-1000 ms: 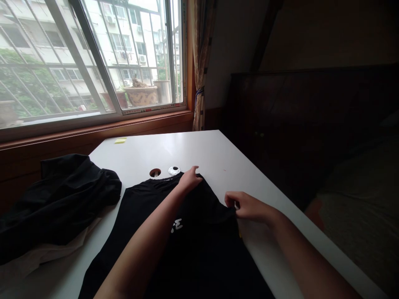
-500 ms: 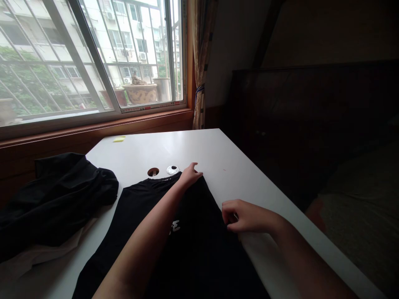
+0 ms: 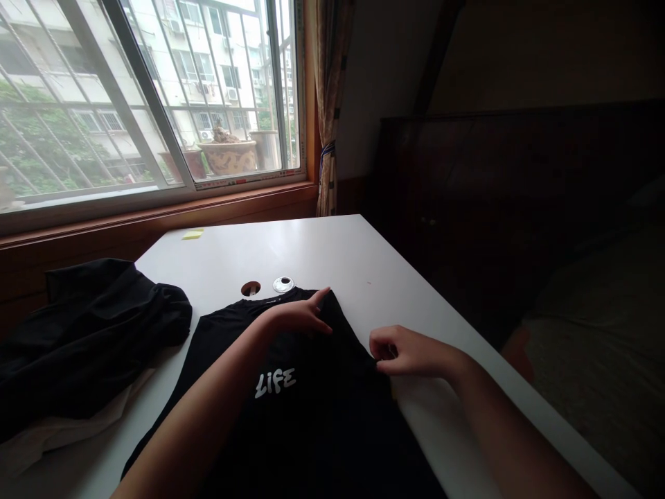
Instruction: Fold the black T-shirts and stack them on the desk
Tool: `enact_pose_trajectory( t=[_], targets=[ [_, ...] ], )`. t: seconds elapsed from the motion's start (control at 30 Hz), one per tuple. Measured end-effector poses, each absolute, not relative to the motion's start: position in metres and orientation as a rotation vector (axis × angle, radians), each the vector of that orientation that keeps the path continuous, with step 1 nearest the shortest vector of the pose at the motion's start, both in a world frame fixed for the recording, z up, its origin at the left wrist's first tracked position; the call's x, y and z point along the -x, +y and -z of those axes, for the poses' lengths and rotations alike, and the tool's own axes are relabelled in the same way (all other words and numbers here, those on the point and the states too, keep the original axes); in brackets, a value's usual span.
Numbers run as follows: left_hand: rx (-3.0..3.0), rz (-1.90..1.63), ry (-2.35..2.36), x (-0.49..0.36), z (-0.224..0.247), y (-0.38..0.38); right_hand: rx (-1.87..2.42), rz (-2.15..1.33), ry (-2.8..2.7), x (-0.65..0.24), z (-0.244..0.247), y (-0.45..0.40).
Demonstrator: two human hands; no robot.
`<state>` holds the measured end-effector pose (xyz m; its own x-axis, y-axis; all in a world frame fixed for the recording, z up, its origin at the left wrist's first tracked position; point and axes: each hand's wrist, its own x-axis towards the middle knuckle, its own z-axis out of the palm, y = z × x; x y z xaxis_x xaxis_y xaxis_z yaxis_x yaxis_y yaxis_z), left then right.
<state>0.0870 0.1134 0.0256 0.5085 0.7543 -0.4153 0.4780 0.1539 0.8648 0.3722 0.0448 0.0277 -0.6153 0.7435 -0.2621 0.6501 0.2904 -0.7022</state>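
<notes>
A black T-shirt (image 3: 312,416) lies spread on the white table, its neckline at the far end and the white word "Life" on its front. My left hand (image 3: 304,315) is over the upper part of the shirt near the right shoulder, thumb and fingers apart, with nothing between them. At the shirt's right edge, my right hand (image 3: 397,352) is closed in a pinch on the black fabric. My left forearm covers part of the shirt's left side.
The white table (image 3: 395,277) has a round hole (image 3: 250,288) and a silver grommet cover (image 3: 283,284) beyond the neckline. A heap of dark cloth (image 3: 104,326) lies at the left. A yellow sticky note (image 3: 192,234) is near the far edge, below the window (image 3: 156,104).
My left hand has moved from the shirt's shoulder corner back toward me and left, uncovering the printed word. My right hand stays pinched at the right edge. The view has shifted slightly.
</notes>
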Motion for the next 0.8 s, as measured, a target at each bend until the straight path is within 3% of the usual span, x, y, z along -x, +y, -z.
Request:
enact_pose_trajectory(
  t=[0.37, 0.57, 0.8],
  targets=[
    [-1.354, -0.385, 1.087, -0.057, -0.043, 0.086, 1.275, -1.37, -2.368, -0.376, -0.031, 0.043],
    [-2.021, -0.245, 1.199, -0.046, -0.031, 0.087, 1.224, -1.567, -2.438, -0.374, -0.028, 0.045],
    [-2.447, -0.498, 1.192, -0.075, -0.014, 0.084, 1.269, -1.355, -2.362, -0.374, -0.026, 0.049]
  ],
)
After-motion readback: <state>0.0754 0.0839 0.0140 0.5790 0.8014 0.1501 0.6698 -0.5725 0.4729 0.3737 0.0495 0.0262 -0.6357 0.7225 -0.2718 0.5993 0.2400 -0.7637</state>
